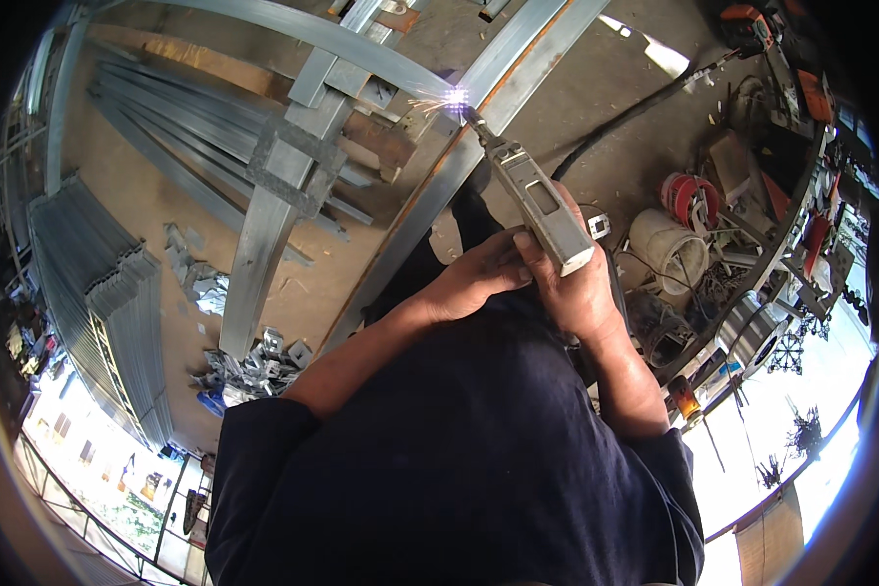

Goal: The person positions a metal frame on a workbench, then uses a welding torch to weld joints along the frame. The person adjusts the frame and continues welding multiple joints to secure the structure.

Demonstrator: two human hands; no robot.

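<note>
A long, grey, box-bodied handheld welding gun (537, 200) points away from me. Bright light and sparks (454, 98) burst at its nozzle tip, where a curved metal bar (361, 51) meets a long straight steel beam (518, 63). My right hand (581, 293) is wrapped round the gun's rear from the right. Closed against the gun's left side is my left hand (479, 275), its fingertips partly hidden beside my right hand. A black cable (620, 122) runs over the floor at the right.
Steel tubes (186, 137) lie on the floor to the left, with stacked metal profiles (112, 303) beyond. Metal offcuts (264, 366) are heaped near my left elbow. At right stand a red bucket (689, 200), a pale bucket (669, 249) and cluttered shelving.
</note>
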